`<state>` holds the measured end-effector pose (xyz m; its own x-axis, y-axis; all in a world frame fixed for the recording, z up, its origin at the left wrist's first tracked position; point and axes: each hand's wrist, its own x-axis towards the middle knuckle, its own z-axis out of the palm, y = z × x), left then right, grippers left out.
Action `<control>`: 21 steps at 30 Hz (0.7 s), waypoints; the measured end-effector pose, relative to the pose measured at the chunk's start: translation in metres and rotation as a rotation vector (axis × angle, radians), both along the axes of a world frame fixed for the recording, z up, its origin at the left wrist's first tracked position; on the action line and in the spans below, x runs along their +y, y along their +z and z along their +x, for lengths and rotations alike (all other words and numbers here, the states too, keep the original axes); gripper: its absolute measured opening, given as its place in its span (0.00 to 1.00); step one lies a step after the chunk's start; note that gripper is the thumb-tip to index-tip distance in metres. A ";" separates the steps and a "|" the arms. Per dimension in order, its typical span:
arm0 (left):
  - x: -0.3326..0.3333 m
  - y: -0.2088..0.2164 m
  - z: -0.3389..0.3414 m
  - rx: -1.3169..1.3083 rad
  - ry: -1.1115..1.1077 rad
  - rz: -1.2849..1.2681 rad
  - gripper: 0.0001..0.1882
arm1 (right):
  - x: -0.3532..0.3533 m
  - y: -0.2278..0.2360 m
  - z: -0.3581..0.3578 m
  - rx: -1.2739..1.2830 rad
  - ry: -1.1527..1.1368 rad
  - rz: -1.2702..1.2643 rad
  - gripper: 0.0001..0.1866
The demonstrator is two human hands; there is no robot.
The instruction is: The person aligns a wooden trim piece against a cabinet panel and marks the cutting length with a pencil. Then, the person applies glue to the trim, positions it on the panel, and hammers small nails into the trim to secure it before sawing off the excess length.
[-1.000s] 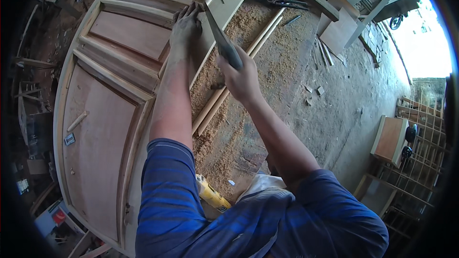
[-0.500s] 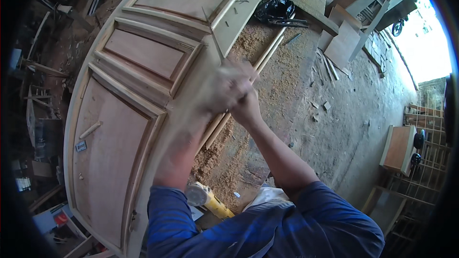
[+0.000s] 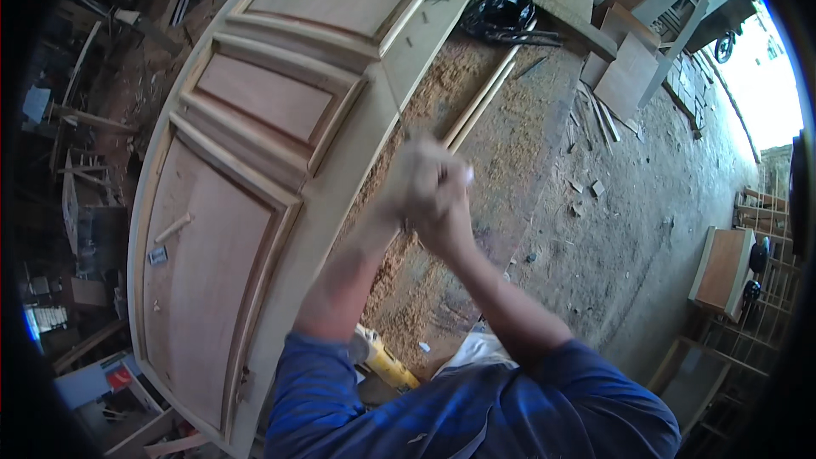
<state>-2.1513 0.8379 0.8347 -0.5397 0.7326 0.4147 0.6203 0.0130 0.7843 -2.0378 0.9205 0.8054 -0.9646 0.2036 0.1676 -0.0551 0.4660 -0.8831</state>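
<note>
My left hand [image 3: 414, 172] and my right hand [image 3: 445, 212] are closed together just past the edge of a panelled wooden door [image 3: 293, 234]. A thin, dark, rod-like tool [image 3: 393, 89] sticks out from them toward the door's frame. Its handle is hidden in my fingers, and motion smears the left hand. Raised mouldings border the door's panels. Below my hands, two slim wooden strips [image 3: 484, 100] lie on a worktop [image 3: 518, 149] strewn with sawdust.
A yellow power tool [image 3: 387, 365] lies near my body. A black plastic bag [image 3: 500, 17] sits at the worktop's far end. On the door lie a short wooden peg [image 3: 174, 227] and a small box [image 3: 157, 255]. A wooden drawer-like box [image 3: 722, 272] stands at right.
Both hands have pulled back slightly toward me and away from the door's edge, drawing the thin tool with them. The whole view has shifted a little.
</note>
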 end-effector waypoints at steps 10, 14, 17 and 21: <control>0.018 0.001 0.002 -0.278 0.266 0.124 0.19 | 0.013 0.011 -0.016 -0.446 0.143 -0.166 0.24; 0.007 -0.002 0.060 -0.192 0.094 0.025 0.20 | -0.001 -0.010 0.058 -0.071 -0.012 -0.063 0.25; 0.012 -0.006 0.053 -0.084 0.063 0.060 0.20 | 0.001 -0.024 0.056 0.111 -0.077 -0.077 0.24; 0.026 0.012 0.013 -0.355 0.126 0.057 0.21 | 0.017 0.008 -0.001 -0.405 0.071 -0.166 0.25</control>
